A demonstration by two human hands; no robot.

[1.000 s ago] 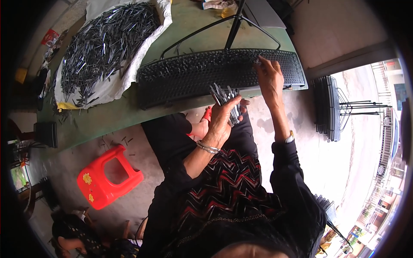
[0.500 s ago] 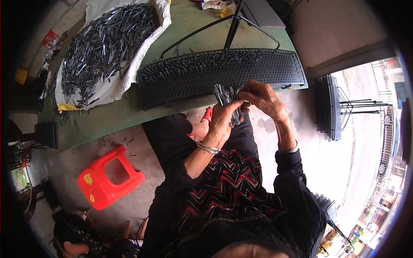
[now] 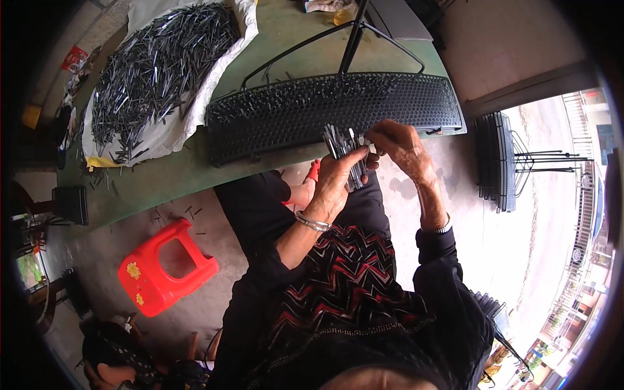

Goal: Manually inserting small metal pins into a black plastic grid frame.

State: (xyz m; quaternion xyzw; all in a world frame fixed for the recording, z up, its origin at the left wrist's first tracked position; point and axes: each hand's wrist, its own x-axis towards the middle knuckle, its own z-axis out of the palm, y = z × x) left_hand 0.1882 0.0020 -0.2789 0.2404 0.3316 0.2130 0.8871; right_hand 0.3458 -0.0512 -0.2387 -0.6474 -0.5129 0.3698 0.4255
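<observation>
My left hand [image 3: 334, 181] is closed round a bundle of thin dark strips [image 3: 355, 174], glossy and flat. The strips stick out above and below my fingers. Just right of it, my right hand [image 3: 403, 151] is bent in a pinch, its fingertips close to the upper ends of the bundle. Whatever lies between those fingertips is too small to make out. Beyond both hands a long black perforated panel [image 3: 325, 117] rests at the table edge. Short dark pieces stand in many holes along its far half, while the near half shows open holes.
A white sheet [image 3: 198, 116] heaped with loose dark strips lies on the green table [image 3: 156, 193] at left. Black metal legs [image 3: 351, 51] rise behind the panel. A red stool [image 3: 156, 286] is on the floor. Stacked black panels [image 3: 495, 162] stand at right.
My right hand has drawn slightly right, away from my left thumb, and the strip ends beside its fingertips show more. My left hand keeps its hold on the bundle.
</observation>
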